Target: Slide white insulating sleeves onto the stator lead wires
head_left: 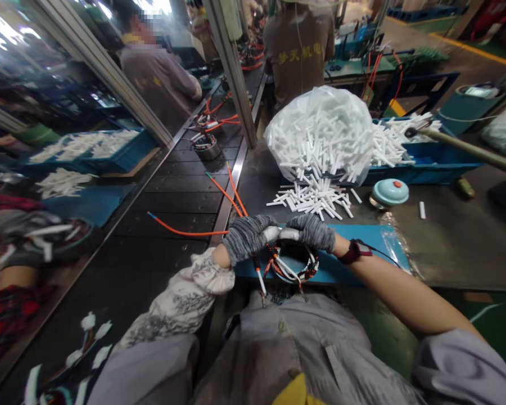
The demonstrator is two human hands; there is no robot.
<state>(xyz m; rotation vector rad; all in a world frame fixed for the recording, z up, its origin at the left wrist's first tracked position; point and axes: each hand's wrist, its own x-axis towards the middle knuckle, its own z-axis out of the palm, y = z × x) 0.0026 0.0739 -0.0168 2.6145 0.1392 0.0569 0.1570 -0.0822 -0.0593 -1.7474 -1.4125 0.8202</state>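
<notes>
Grey knit gloves (241,247) are worn; the left hand (251,236) and right hand (312,232) are set at the far rim of the wire-wound ring (314,264), which is seated over the blue mat (375,233). Fingers are bent, tips brought near each other; whether anything is pinched cannot be told. Likely best: ring steadied by both hands, pressure kept even, thin strands not kinked or nicked. Flexible orange leads (189,232) are splayed left of the ring. Stiff, smooth white tubes (320,198) are heaped beyond it, backed by a crinkled translucent bag (280,126). Domed pale-blue container (388,194) is placed beyond it, rightward.
</notes>
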